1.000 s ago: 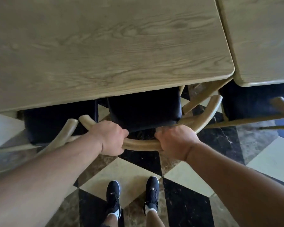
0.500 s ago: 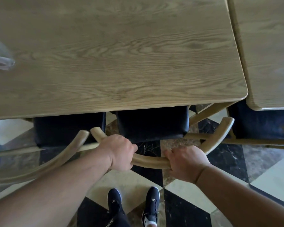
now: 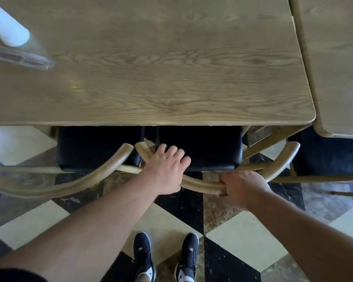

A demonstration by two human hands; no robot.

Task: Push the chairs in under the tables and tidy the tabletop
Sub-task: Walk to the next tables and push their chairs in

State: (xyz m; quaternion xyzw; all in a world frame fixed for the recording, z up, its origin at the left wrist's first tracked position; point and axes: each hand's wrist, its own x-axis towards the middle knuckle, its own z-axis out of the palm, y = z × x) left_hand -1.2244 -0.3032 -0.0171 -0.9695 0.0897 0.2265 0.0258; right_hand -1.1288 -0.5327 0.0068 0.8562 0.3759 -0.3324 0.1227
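A wooden chair with a curved back rail (image 3: pixel 202 185) and a black seat (image 3: pixel 200 147) stands tucked under the wooden table (image 3: pixel 161 68). My right hand (image 3: pixel 242 187) is closed around the rail's right part. My left hand (image 3: pixel 167 167) lies on top of the rail's left part with its fingers spread and lifted, gripping nothing. A second chair (image 3: pixel 86 180) with a black seat (image 3: pixel 98 145) stands just to the left, also under the table, its rail end almost touching the first chair's rail.
A clear holder (image 3: pixel 20 55) with a white roll (image 3: pixel 7 31) in it sits at the table's far left. A second table (image 3: pixel 338 64) adjoins on the right, with a third chair (image 3: pixel 324 157) under it. My feet (image 3: pixel 165 259) stand on the checkered floor.
My left hand has let go of the rail and opened its fingers over it. My right hand keeps its grip. The view has shifted, so the table fills more of it.
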